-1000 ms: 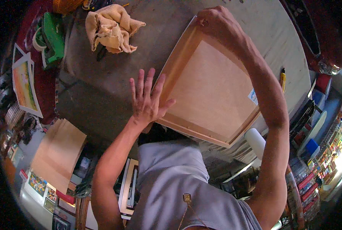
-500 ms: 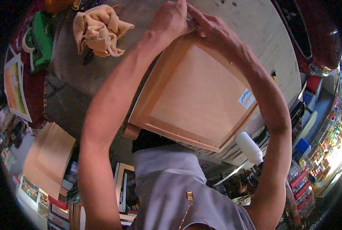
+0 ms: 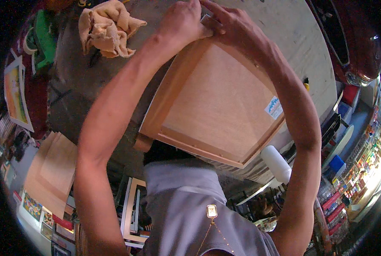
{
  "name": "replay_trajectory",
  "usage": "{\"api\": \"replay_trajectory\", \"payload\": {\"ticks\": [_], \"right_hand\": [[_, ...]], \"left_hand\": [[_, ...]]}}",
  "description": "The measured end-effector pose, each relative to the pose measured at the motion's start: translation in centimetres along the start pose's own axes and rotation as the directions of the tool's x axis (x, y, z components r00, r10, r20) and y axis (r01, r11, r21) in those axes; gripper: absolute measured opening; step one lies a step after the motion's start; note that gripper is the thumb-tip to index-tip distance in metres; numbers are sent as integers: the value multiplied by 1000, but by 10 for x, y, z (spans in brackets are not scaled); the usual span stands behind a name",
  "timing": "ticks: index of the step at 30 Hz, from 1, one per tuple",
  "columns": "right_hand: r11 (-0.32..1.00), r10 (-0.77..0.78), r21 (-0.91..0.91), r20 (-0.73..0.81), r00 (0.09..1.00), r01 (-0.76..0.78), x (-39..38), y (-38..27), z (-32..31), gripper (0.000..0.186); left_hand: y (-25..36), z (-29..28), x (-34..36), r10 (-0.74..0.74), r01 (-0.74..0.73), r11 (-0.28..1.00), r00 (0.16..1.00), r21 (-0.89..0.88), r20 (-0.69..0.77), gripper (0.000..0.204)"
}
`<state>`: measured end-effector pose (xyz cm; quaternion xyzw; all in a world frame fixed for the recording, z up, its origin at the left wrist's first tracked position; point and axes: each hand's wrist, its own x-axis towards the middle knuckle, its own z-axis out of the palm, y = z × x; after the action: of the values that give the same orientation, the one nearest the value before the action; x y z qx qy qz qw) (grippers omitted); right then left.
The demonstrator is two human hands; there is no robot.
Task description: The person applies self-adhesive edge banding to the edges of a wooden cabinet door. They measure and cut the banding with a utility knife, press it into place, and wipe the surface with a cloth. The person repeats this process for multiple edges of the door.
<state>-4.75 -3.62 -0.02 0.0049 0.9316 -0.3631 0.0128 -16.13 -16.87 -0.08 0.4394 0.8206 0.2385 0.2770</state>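
Note:
A wooden picture frame [image 3: 220,106] with a plywood back and a small white-and-blue label [image 3: 274,107] lies back side up, tilted, in front of me. Both hands meet over its far corner. My left hand [image 3: 183,22] is closed there, thumb toward the corner. From the other side my right hand [image 3: 235,24] comes in, fingers bent and closed, one finger reaching across to my left hand. What they pinch is hidden between the fingers; only a small pale edge shows there.
A crumpled peach cloth [image 3: 109,30] lies on the grey table [image 3: 301,47]. By my right forearm is a white cylindrical roll or bottle [image 3: 276,164]. Thin wooden panels [image 3: 52,173] stand at lower left, below a colourful print [image 3: 17,96]. A dark red vehicle [image 3: 352,38] is at far right.
Both hands stay together at the frame's far corner, with their fingers shifted slightly. The whole view has moved a little, and my left elbow is farther left.

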Motion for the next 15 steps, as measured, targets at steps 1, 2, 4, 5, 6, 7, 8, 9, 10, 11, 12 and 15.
{"api": "replay_trajectory", "payload": {"ticks": [1, 2, 4, 5, 6, 7, 8, 9, 10, 11, 12, 15], "right_hand": [[1000, -9, 3, 13, 1000, 9, 1, -2, -2, 78], [1000, -21, 3, 0, 1000, 21, 1, -2, -2, 78], [999, -42, 3, -23, 999, 42, -1, -1, -1, 77], [1000, -14, -15, -1, 1000, 14, -1, -1, -1, 77], [999, 13, -33, 21, 1000, -13, -1, -2, -3, 76], [998, 42, -47, 41, 998, -40, -1, -3, -3, 76], [999, -10, -47, 9, 1000, 10, 0, -3, -2, 75], [997, -63, -48, -24, 998, 61, 0, -4, -1, 74], [992, -113, -56, -55, 992, 110, 0, -4, -2, 73], [993, -118, -31, -45, 992, 116, -1, 1, -2, 70], [992, -123, -7, -36, 992, 123, -4, 9, -2, 68], [995, -87, -55, -55, 995, 84, -11, 13, -5, 60]], "left_hand": [[0, 0, 3, -20, 20, 1000, 1000, 21, 21, 82], [0, -1, 6, -41, 39, 998, 998, 43, 42, 84], [0, 3, 9, -35, 35, 996, 999, 78, 5, 85], [1, 6, 9, -32, 33, 995, 999, 93, -12, 85], [2, 9, 8, -33, 35, 995, 999, 98, -24, 86], [7, 6, 7, -36, 39, 994, 999, 106, -32, 87], [10, 5, 5, -39, 44, 992, 998, 115, -41, 88], [6, 10, 4, -72, 79, 989, 996, 123, -60, 79], [-2, 19, 2, -101, 111, 986, 992, 126, -80, 71], [-3, 21, 0, -127, 140, 981, 987, 135, -96, 63], [-7, 24, -9, -111, 124, 980, 990, 158, -93, 65], [0, 10, -73, -165, 161, 969, 986, 188, 8, 74]]}}
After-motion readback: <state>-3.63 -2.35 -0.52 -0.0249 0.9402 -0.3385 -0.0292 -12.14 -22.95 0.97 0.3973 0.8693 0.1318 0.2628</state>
